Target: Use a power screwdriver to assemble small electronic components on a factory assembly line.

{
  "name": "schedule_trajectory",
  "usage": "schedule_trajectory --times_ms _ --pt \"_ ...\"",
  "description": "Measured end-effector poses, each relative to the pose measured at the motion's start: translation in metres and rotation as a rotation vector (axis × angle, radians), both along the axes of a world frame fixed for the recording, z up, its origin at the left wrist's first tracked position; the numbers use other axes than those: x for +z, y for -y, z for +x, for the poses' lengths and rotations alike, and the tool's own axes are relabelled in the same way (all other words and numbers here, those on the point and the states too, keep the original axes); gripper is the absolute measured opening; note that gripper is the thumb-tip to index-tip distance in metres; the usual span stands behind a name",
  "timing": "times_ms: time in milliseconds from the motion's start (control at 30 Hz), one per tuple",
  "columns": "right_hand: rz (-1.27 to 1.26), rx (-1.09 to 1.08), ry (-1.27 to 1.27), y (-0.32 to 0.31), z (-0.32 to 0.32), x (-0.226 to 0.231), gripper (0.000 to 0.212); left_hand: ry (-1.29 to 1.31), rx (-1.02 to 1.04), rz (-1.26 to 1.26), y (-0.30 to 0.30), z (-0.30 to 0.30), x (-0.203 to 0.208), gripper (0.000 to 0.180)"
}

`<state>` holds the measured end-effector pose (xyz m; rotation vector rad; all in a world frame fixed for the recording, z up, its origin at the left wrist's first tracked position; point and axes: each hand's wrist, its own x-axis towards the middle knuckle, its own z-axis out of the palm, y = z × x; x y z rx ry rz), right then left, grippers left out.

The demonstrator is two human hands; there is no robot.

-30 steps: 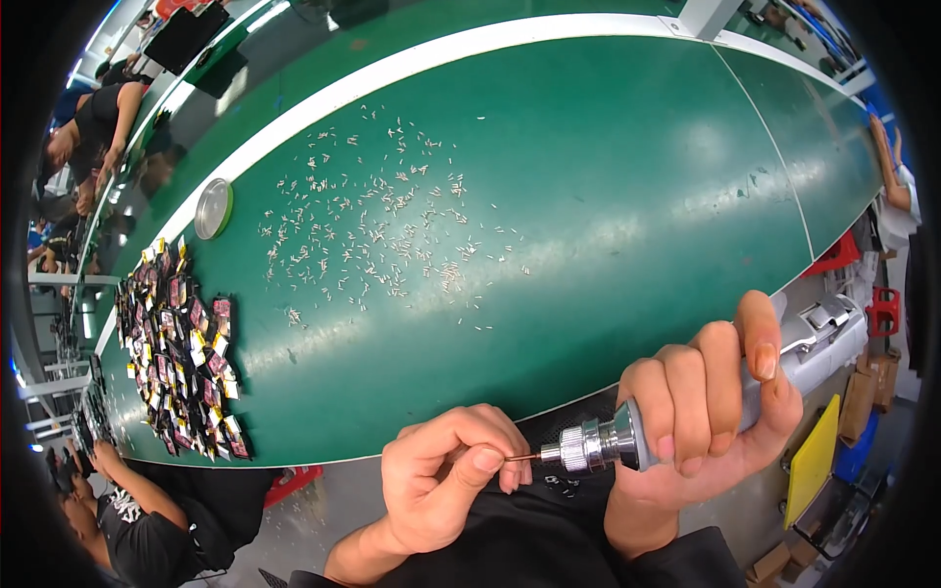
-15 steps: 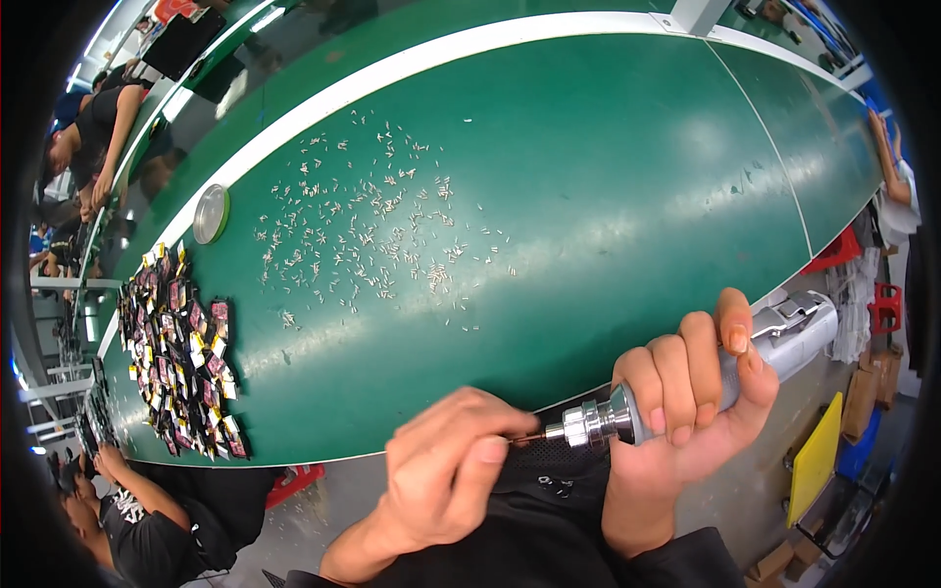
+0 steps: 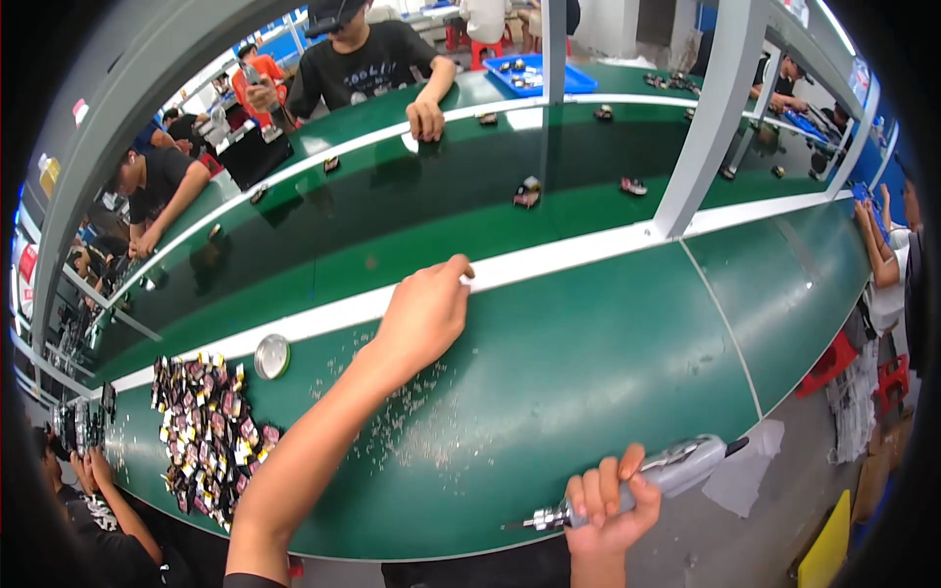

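My left hand [image 3: 423,312] reaches across the green table to the white rail [image 3: 534,263] at its far side. Its fingers are curled together, and whatever they pinch is hidden. In my right hand [image 3: 613,500] is a grey power screwdriver [image 3: 676,467] with a lever on its body and a shiny chuck [image 3: 551,516]. Its thin bit points left, above the near edge of the tabletop. Many tiny silvery pins or screws [image 3: 421,436] lie scattered beneath and beside my left forearm.
A pile of small black, pink and yellow-white parts [image 3: 211,431] lies at the left, beside a round shallow tin [image 3: 272,357]. Past the rail, a dark belt [image 3: 392,211] carries loose parts like these. A grey post [image 3: 711,122] rises from the rail. Other people work opposite.
My left hand has left the screwdriver's bit and stretched out to the far rail. The right hand keeps its hold on the screwdriver. The view has tilted up, showing the belt and people beyond.
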<state>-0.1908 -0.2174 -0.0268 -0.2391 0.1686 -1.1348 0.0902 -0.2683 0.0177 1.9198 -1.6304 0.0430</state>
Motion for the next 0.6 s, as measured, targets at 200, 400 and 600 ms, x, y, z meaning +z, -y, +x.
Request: schedule_trajectory --times_ms 200,400,600 --pt "0.055 0.118 0.060 0.005 -0.006 0.012 0.012 0.021 0.063 -0.003 0.119 -0.010 -0.025 0.027" --pt "0.084 0.143 0.079 0.004 -0.009 0.012 0.012 0.201 0.107 0.176 0.158 0.000 -0.025 0.037" --pt "0.082 0.175 0.102 0.003 -0.009 0.012 0.011 0.444 0.028 0.270 0.173 0.024 -0.022 0.050"
